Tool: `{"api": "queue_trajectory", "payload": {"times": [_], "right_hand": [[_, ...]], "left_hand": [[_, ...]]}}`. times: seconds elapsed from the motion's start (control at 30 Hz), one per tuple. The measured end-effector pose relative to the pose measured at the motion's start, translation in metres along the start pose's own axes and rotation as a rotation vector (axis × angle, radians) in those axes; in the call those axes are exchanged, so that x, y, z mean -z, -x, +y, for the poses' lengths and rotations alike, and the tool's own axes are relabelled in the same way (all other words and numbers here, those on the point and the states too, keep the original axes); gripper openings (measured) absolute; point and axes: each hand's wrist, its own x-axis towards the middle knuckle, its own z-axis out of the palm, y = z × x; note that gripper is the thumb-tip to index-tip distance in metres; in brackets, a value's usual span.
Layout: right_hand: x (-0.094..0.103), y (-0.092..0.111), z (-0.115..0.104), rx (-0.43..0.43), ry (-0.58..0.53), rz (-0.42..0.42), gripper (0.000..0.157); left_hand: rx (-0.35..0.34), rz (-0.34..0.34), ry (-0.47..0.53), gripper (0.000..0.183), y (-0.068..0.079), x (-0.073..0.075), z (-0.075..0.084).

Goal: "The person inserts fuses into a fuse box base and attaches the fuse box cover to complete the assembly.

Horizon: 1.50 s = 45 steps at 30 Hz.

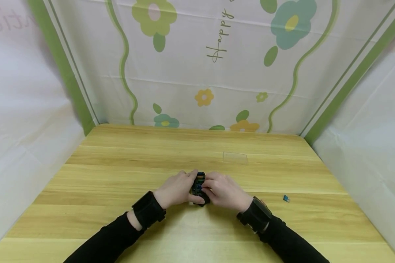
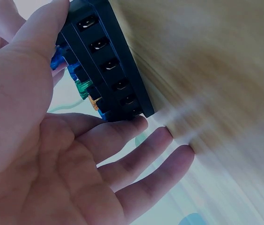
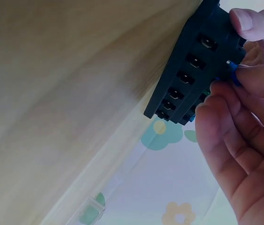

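A black fuse box (image 1: 200, 186) sits on the table between both hands, with a row of metal terminals along each side. Blue, green and orange blade fuses (image 2: 82, 87) stand along its top in the left wrist view. My left hand (image 1: 177, 188) grips the box from its left, thumb at the near end and index finger at the far end; the other fingers reach along the tabletop. My right hand (image 1: 226, 191) pinches a blue blade fuse (image 3: 234, 72) at the top of the box between thumb and index finger. Those fingertips hide most of that fuse.
Another small blue blade fuse (image 1: 286, 198) lies on the wooden table (image 1: 118, 226) off to the right. Farther back lies a clear plastic cover (image 1: 235, 157). A flowered cloth (image 1: 184, 73) hangs behind the table, with white cloth on both sides.
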Motion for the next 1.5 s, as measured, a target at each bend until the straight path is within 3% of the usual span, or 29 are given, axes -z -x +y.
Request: {"api": "queue_trajectory", "payload": {"times": [0.37, 0.8, 1.2, 1.5], "right_hand": [[0.001, -0.003, -0.008, -0.008, 0.126, -0.015, 0.005], [0.000, -0.003, -0.002, -0.069, -0.050, -0.044, 0.006], [0.000, -0.005, -0.004, -0.007, 0.039, -0.036, 0.004], [0.009, -0.016, -0.005, 0.015, 0.007, -0.150, 0.019]], "left_hand": [[-0.016, 0.019, -0.015, 0.091, -0.001, -0.001, 0.000], [-0.002, 0.007, -0.006, 0.095, 0.000, -0.002, 0.000], [-0.013, 0.014, -0.025, 0.094, 0.000, -0.001, -0.001], [-0.023, 0.017, 0.008, 0.088, 0.000, -0.002, -0.002]]}}
